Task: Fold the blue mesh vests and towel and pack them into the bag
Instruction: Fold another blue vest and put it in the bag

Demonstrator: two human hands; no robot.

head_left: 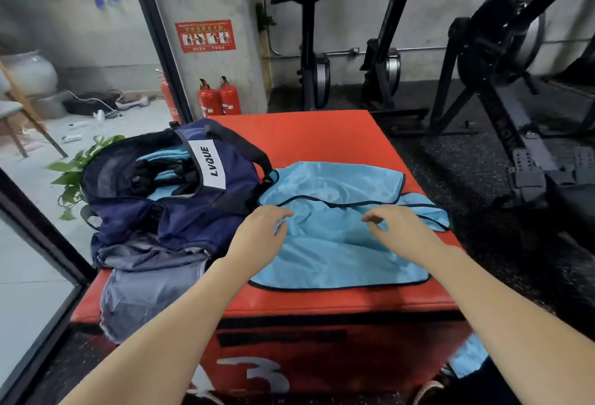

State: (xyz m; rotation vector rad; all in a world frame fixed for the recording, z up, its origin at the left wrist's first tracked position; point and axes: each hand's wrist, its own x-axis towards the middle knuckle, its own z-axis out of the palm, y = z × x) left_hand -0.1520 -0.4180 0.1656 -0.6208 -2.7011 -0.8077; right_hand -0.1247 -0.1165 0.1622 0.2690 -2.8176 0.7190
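Vest (pixel 338 243), blue mesh, lies loosely spread on red box (pixel 322 137), frame centre, unfolded. Left hand (pixel 260 230) and right hand (pixel 399 230) rest on it, fingers loosely curled, grip unclear. Grey towel (pixel 145 295) lower left, unpacked. Bag (pixel 180 198), upper left, open, already holds folded blue fabric.

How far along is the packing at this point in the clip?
Partly done: light blue folded fabric already sits inside the open navy bag. In hand: both the left hand and right hand are on a blue vest spread on the red box, not yet folded. Left: the grey towel beside the bag.
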